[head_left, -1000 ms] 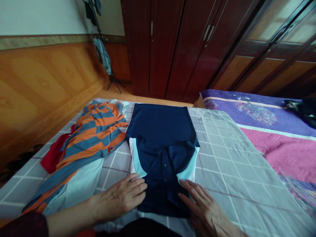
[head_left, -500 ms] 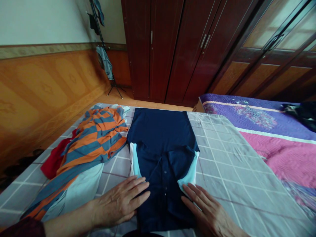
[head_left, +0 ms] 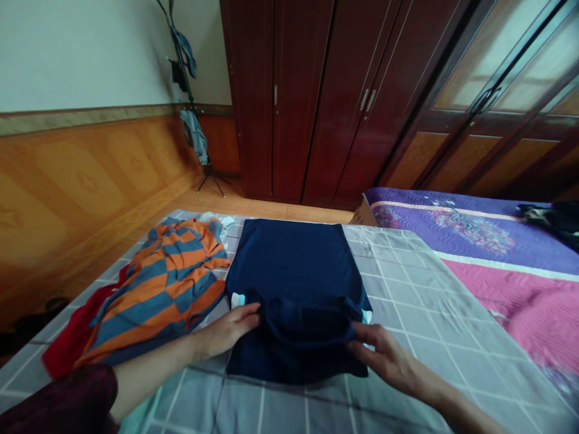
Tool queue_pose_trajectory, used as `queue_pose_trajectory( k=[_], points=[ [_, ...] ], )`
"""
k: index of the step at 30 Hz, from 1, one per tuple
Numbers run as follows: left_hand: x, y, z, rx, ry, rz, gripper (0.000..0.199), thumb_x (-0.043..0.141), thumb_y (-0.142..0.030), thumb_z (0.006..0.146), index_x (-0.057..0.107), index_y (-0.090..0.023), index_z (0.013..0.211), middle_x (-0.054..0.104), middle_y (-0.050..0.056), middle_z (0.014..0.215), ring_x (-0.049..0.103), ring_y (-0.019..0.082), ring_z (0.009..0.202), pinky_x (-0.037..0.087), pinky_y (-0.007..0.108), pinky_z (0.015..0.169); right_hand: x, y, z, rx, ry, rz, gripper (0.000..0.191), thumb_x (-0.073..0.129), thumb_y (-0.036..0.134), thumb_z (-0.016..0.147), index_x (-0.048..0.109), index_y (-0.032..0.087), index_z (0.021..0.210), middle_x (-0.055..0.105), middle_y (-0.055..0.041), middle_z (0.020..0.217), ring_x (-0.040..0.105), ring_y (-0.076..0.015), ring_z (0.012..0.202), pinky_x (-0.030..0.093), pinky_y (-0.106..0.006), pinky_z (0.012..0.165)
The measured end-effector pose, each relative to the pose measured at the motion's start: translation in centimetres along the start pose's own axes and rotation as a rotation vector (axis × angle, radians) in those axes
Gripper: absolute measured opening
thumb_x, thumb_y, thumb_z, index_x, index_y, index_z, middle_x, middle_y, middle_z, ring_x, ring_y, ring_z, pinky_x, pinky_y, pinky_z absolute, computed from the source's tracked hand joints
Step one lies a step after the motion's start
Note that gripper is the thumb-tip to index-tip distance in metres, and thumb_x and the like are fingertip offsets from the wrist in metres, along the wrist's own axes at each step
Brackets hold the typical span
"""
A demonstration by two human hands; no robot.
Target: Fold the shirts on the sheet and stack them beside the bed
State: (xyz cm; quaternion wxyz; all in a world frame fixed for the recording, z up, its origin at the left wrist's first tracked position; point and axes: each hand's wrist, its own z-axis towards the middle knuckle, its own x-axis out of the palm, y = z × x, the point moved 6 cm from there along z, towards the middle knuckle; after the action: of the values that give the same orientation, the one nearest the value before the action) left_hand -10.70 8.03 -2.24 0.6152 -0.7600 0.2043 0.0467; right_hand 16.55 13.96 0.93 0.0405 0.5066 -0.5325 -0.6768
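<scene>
A navy shirt (head_left: 294,256) with light-blue and white side patches lies on the grey checked bed sheet (head_left: 407,337). Its near part is bunched up and lifted in a loose fold across the middle. At the left of this fold, my left hand (head_left: 233,331) grips the cloth, fingertips partly hidden by it. My right hand (head_left: 389,355) pinches the fold's right side between thumb and fingers. Left of the shirt, an orange and grey-blue checked garment (head_left: 167,283) lies crumpled over a red cloth (head_left: 75,337).
A purple and pink bedspread (head_left: 452,223) covers a second bed at the right. Dark red wardrobes (head_left: 312,108) stand beyond the bed's far edge. A coat stand (head_left: 185,84) with clothes on it is in the back left corner.
Both hands were lying flat on the shirt's near sides; now they hold its cloth. The near part has been lifted and folded away from me, covering the buttons and most light-blue patches.
</scene>
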Motion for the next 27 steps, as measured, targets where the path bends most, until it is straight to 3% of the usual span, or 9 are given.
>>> queue_pose_trajectory(
  k=[3,5,10,13,15,17,20,24,27],
  points=[
    [-3.1,0.4,4.1,-0.146,-0.128,-0.196,0.052,0.058,-0.056,0.079,0.06,-0.02,0.116,0.064,0.007,0.119,0.055,0.026,0.117,0.047,0.038,0.096,-2.4,-0.6,5.0,0.089,0.098,0.344,0.035,0.05,0.049,0.084,0.063,0.017,0.08,0.062,-0.0005,0.07,0.057,-0.0152,0.066,0.047,-0.026,0.062],
    [-5.4,-0.5,7.3,-0.135,-0.171,-0.303,0.05,0.06,-0.051,0.079,0.059,-0.02,0.118,0.065,0.007,0.119,0.057,0.025,0.115,0.048,0.037,0.095,-4.7,-1.0,8.6,0.148,0.064,0.434,0.031,0.057,0.047,0.078,0.062,0.016,0.077,0.062,-0.0002,0.07,0.058,-0.0152,0.067,0.047,-0.026,0.065],
    [-10.1,-3.2,16.4,-0.002,-0.175,-0.429,0.035,0.056,-0.036,0.082,0.062,-0.014,0.108,0.068,0.007,0.109,0.062,0.022,0.104,0.049,0.033,0.092,-9.5,-3.4,17.6,0.253,-0.118,0.377,0.022,0.058,0.037,0.074,0.058,0.016,0.067,0.055,0.0019,0.057,0.049,-0.0093,0.051,0.039,-0.02,0.049],
    [-11.5,-2.9,20.6,-0.004,-0.172,-0.379,0.026,0.053,-0.036,0.085,0.064,-0.015,0.096,0.069,0.006,0.098,0.064,0.02,0.093,0.051,0.031,0.084,-10.3,-5.9,22.0,0.29,-0.212,0.321,0.027,0.056,0.038,0.078,0.053,0.017,0.062,0.049,0.0029,0.051,0.045,-0.0076,0.046,0.034,-0.018,0.045],
    [-12.1,-1.9,22.1,-0.05,-0.211,-0.334,0.027,0.052,-0.04,0.086,0.061,-0.016,0.094,0.068,0.006,0.091,0.065,0.019,0.082,0.052,0.03,0.074,-10.2,-7.9,23.7,0.341,-0.268,0.264,0.032,0.056,0.043,0.079,0.052,0.017,0.061,0.046,0.0032,0.047,0.042,-0.0078,0.043,0.032,-0.019,0.042],
    [-12.8,-0.6,22.3,-0.107,-0.283,-0.283,0.032,0.051,-0.046,0.086,0.057,-0.017,0.095,0.065,0.005,0.088,0.063,0.017,0.071,0.051,0.028,0.064,-10.1,-9.6,24.1,0.39,-0.311,0.197,0.037,0.054,0.049,0.081,0.055,0.016,0.065,0.045,0.0027,0.046,0.043,-0.0092,0.042,0.033,-0.021,0.041],
    [-13.5,0.9,20.1,-0.166,-0.374,-0.199,0.035,0.049,-0.051,0.086,0.049,-0.018,0.099,0.061,0.004,0.09,0.06,0.013,0.066,0.046,0.023,0.059,-10.2,-11.2,22.3,0.418,-0.34,0.082,0.039,0.049,0.052,0.084,0.061,0.014,0.079,0.053,-0.0007,0.054,0.051,-0.013,0.047,0.037,-0.024,0.045],
    [-12.8,2.7,14.5,-0.217,-0.381,-0.063,0.037,0.058,-0.046,0.078,0.049,-0.017,0.1,0.059,0.0,0.079,0.058,0.014,0.063,0.041,0.023,0.057,-10.7,-11.9,16.4,0.427,-0.374,-0.106,0.036,0.06,0.05,0.076,0.067,0.016,0.086,0.06,-0.0057,0.066,0.059,-0.0212,0.066,0.039,-0.029,0.058],
    [-11.4,3.9,10.9,-0.193,-0.328,0.211,0.039,0.06,-0.043,0.074,0.055,-0.015,0.1,0.057,-0.002,0.067,0.055,0.016,0.064,0.034,0.024,0.057,-10.1,-12.1,11.6,0.451,-0.348,-0.331,0.033,0.059,0.051,0.076,0.069,0.02,0.08,0.062,-0.0069,0.07,0.059,-0.0246,0.072,0.036,-0.032,0.063]
  ],
)
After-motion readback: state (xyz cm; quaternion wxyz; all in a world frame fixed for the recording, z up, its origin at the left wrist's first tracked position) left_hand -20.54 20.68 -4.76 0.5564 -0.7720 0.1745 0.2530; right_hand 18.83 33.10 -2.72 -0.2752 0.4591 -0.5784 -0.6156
